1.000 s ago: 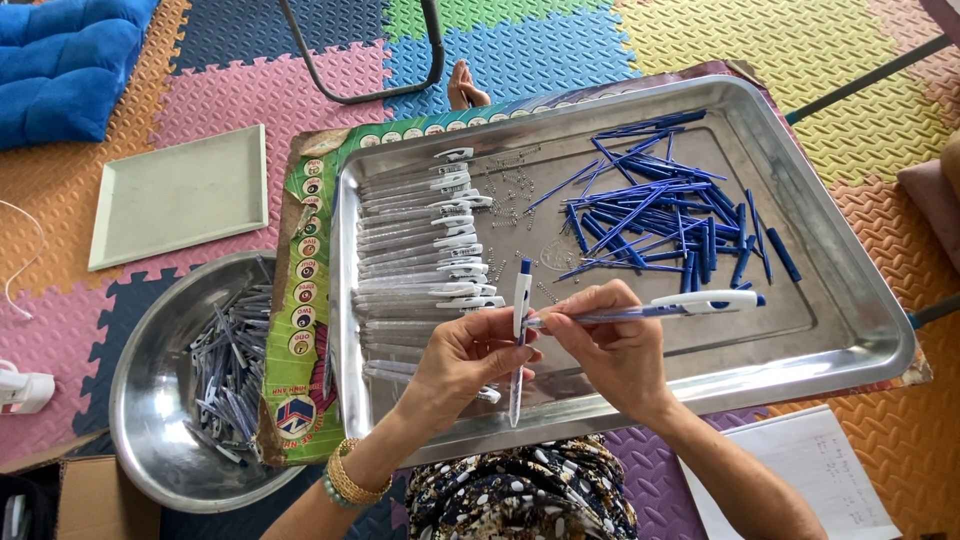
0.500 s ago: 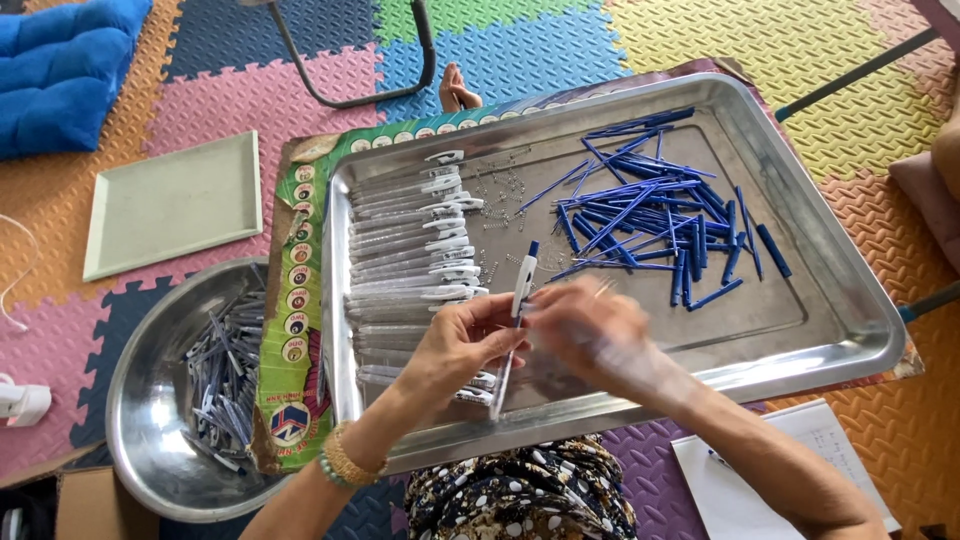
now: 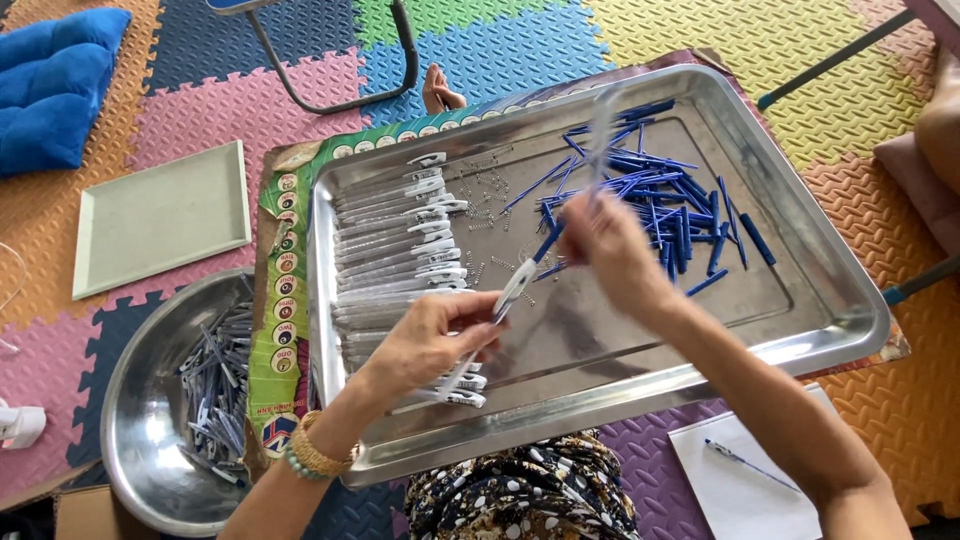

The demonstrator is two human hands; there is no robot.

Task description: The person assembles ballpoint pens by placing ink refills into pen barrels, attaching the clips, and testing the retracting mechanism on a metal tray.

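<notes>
Steel tray (image 3: 800, 330) holds blue refills (image 3: 660, 200) and clear barrels (image 3: 385, 250). Left hand (image 3: 430, 340) pinches a white pen (image 3: 505, 305) above it; right hand (image 3: 615, 245), apart, blurred, its grip unclear

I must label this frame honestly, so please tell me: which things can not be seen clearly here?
Head view only:
- Right hand: motion-blurred; whether it holds the pale blurred piece above it cannot be told.
- Left hand: its fingers hide the middle of the white pen barrel.
- Small springs on the steel tray: too small to count.
- Parts in the round metal bowl: too small; the bowl is cut by the bottom edge.
</notes>
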